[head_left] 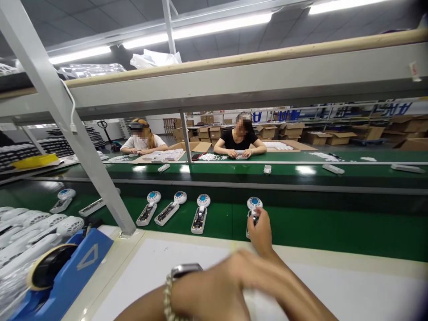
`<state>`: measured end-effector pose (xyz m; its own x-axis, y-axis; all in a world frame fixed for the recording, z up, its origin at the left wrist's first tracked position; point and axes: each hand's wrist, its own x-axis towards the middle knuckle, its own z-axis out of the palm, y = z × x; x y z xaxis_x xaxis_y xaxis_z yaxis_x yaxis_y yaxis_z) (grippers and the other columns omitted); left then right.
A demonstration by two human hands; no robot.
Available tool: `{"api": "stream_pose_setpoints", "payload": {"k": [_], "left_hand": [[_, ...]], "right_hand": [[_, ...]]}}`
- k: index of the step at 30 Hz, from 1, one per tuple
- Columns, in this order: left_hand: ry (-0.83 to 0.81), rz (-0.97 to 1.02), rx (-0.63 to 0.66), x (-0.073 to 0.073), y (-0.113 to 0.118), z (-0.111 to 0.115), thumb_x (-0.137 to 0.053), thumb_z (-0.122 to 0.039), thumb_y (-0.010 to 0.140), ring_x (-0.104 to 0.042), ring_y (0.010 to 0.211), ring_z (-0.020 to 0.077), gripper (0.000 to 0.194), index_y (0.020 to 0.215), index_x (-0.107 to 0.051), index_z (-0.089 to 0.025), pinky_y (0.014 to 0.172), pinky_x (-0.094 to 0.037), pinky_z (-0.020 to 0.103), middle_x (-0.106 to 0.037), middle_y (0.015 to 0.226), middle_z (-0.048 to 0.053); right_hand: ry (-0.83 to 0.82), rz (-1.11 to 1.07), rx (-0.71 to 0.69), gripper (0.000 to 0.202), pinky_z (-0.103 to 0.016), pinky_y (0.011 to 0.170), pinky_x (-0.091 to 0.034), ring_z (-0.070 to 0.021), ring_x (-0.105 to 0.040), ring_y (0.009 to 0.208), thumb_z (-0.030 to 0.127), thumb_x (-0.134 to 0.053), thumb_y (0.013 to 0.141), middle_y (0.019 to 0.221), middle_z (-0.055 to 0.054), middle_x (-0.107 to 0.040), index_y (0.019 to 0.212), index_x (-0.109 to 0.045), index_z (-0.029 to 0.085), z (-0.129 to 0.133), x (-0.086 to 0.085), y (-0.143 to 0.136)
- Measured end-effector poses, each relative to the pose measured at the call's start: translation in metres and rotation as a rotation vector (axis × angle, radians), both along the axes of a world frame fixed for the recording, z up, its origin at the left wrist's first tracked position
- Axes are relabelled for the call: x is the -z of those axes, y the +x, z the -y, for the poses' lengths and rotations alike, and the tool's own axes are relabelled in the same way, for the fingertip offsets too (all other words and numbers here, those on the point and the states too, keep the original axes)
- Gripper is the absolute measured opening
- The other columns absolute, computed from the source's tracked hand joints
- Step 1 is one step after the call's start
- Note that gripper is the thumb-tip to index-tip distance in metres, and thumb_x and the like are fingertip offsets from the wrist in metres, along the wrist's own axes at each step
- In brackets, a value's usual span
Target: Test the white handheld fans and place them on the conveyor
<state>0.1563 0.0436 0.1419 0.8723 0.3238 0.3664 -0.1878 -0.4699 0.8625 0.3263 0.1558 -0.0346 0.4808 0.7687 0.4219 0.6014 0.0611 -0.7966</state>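
The right hand (260, 232) reaches out over the near green conveyor belt (334, 229), its fingers curled around a white handheld fan (254, 206) with a blue centre, which lies on the belt at the right end of a row. The left hand (247, 272) hangs blurred above the white worktop (351, 290), nearer the camera, and I cannot tell whether it is spread or closed. Three more fans (174, 207) lie to the left on the belt, and two people (240, 142) sit working at the far side.
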Motion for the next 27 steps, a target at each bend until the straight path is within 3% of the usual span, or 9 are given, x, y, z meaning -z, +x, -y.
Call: {"api": "stream_pose_setpoints", "payload": {"k": [2,4,5,8,11,16,20,24,27], "left_hand": [[0.095,-0.156,-0.282,0.014,-0.005,-0.041,-0.054,-0.040,0.077,-0.059,0.089,0.0209,0.028,0.097,-0.064,-0.023,0.081,-0.044,0.031,-0.064,0.096,0.006],[0.197,-0.388,-0.825,0.041,-0.021,-0.088,-0.059,-0.038,0.072,-0.057,0.092,0.0247,0.025,0.089,-0.060,-0.019,0.082,-0.041,0.033,-0.062,0.095,0.008],[0.158,-0.508,-1.038,0.056,-0.032,-0.111,-0.063,-0.037,0.068,-0.056,0.095,0.0273,0.023,0.082,-0.058,-0.019,0.082,-0.039,0.034,-0.061,0.095,0.009],[0.050,-0.609,-1.207,0.097,-0.064,-0.163,-0.069,-0.031,0.060,-0.055,0.095,0.0366,0.026,0.064,-0.048,-0.017,0.076,-0.040,0.038,-0.060,0.086,0.015],[-0.071,-0.630,-1.267,0.119,-0.081,-0.188,-0.076,-0.025,0.049,-0.055,0.095,0.0372,0.037,0.058,-0.040,-0.020,0.074,-0.040,0.039,-0.060,0.083,0.014],[-0.334,-0.518,-1.229,0.127,-0.079,-0.202,-0.076,-0.025,0.051,-0.058,0.091,0.0316,0.037,0.060,-0.040,-0.019,0.071,-0.045,0.036,-0.061,0.073,0.008],[-0.599,-0.311,-1.023,0.137,-0.064,-0.190,-0.071,-0.030,0.061,-0.064,0.075,0.0262,0.030,0.071,-0.047,-0.016,0.061,-0.050,0.033,-0.061,0.067,0.007],[-0.748,-0.053,-0.856,0.151,-0.043,-0.167,-0.070,-0.026,0.066,-0.065,0.074,0.0183,0.038,0.093,-0.045,-0.019,0.064,-0.054,0.032,-0.062,0.097,0.008],[-0.819,0.070,-0.781,0.157,-0.034,-0.159,-0.065,-0.025,0.071,-0.064,0.069,0.0161,0.040,0.103,-0.041,-0.022,0.062,-0.055,0.034,-0.059,0.105,0.008]], "right_hand": [[-0.128,-0.003,0.072,0.052,-0.050,0.084,-0.038,-0.0393,-0.047,0.106,0.041,-0.041,0.077,0.111,-0.027,-0.050,0.114,-0.040,0.004,-0.004,0.000,0.004],[-0.241,0.001,0.077,0.058,-0.051,0.080,-0.039,-0.0430,-0.049,0.101,0.046,-0.048,0.072,0.105,-0.029,-0.052,0.109,-0.044,0.002,-0.008,0.000,0.004],[-0.285,0.005,0.064,0.058,-0.050,0.077,-0.040,-0.0427,-0.052,0.098,0.047,-0.051,0.069,0.102,-0.028,-0.054,0.107,-0.047,0.003,-0.010,-0.001,0.002],[-0.361,0.000,0.017,0.051,-0.045,0.072,-0.042,-0.0390,-0.056,0.091,0.043,-0.057,0.063,0.095,-0.023,-0.058,0.100,-0.050,0.008,-0.015,-0.004,-0.005],[-0.367,-0.070,-0.066,0.043,-0.042,0.068,-0.043,-0.0361,-0.059,0.084,0.040,-0.060,0.060,0.087,-0.017,-0.062,0.092,-0.053,0.013,-0.017,-0.005,-0.011],[-0.281,-0.336,-0.265,0.026,-0.037,0.067,-0.046,-0.0288,-0.063,0.076,0.037,-0.061,0.063,0.075,-0.008,-0.065,0.080,-0.055,0.018,-0.013,-0.002,-0.013],[-0.228,-0.659,-0.410,0.035,-0.037,0.063,-0.053,-0.0256,-0.066,0.074,0.043,-0.057,0.071,0.080,-0.008,-0.067,0.093,-0.050,0.018,-0.005,-0.003,-0.015],[-0.159,-0.887,-0.489,0.045,-0.038,0.066,-0.057,-0.0232,-0.067,0.081,0.041,-0.064,0.069,0.109,-0.008,-0.062,0.105,-0.045,0.022,0.000,-0.010,-0.016],[-0.163,-0.976,-0.519,0.040,-0.037,0.059,-0.057,-0.0205,-0.067,0.071,0.035,-0.060,0.073,0.109,-0.007,-0.061,0.109,-0.046,0.024,0.000,-0.013,-0.017]]}}
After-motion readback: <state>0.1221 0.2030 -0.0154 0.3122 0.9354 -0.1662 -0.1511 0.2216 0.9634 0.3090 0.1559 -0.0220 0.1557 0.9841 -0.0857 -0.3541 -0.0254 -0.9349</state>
